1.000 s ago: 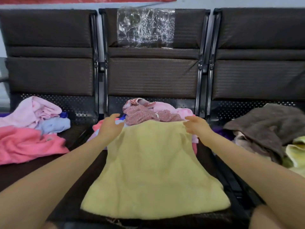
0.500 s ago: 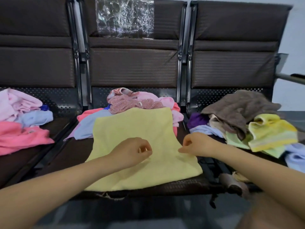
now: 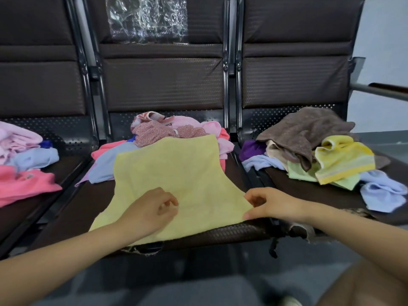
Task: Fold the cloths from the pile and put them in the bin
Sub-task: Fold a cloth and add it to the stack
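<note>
A pale yellow cloth (image 3: 176,173) lies spread flat on the middle seat of the dark bench surface (image 3: 231,231), its near edge close to the seat's front lip. The left hand (image 3: 152,212) rests on the cloth's near half, fingers (image 3: 170,199) loosely curled with the thumb close to them; whether they pinch any fabric cannot be told. The right hand (image 3: 268,204) sits at the cloth's near right corner, its thumb and forefinger closed on the edge there.

Just beyond the fingers, at the far edge of the yellow cloth, lies the pile of cloths (image 3: 176,131): a speckled pink one on top, plain pink, red and light blue ones under and beside it. Right of the right hand's fingers, on the next seat, a brown towel (image 3: 304,131) lies over purple, beige, green and light blue cloths, with a yellow striped towel (image 3: 344,160) beside it. Left of the left hand's fingers, the far seat carries pink and blue cloths (image 3: 24,171). A crumpled clear plastic sheet (image 3: 146,18) hangs on the middle backrest.
</note>
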Action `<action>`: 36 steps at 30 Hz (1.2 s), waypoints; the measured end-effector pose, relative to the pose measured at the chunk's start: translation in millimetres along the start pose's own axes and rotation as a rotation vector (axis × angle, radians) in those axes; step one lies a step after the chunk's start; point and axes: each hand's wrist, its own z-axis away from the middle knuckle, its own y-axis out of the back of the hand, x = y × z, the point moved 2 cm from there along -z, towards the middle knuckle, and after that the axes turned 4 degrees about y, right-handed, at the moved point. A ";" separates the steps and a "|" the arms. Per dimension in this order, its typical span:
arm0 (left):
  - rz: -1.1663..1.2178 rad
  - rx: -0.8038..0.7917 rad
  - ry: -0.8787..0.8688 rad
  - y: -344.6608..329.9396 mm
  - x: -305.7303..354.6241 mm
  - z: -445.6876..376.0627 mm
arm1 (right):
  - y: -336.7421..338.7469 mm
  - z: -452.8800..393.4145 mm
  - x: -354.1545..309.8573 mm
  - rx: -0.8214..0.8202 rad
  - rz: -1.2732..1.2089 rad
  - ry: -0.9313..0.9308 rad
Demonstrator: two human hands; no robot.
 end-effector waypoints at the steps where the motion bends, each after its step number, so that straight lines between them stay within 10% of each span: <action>1: -0.014 0.052 0.048 6.5 -5.3 7.8 | -2.2 4.6 0.8 -0.012 0.012 0.029; 9: 0.168 0.258 0.709 39.8 -75.3 66.8 | -5.5 13.5 3.5 0.215 0.027 0.142; 16: 0.625 0.347 0.654 36.0 -59.0 83.7 | -6.5 10.9 -1.0 0.281 -0.265 0.053; 24: 0.535 0.443 0.529 34.4 -52.8 96.9 | -8.7 13.2 -1.6 0.370 -0.350 -0.016; 36: 0.644 0.429 0.435 42.5 -62.8 110.6 | -12.1 12.1 5.2 0.355 0.004 -0.050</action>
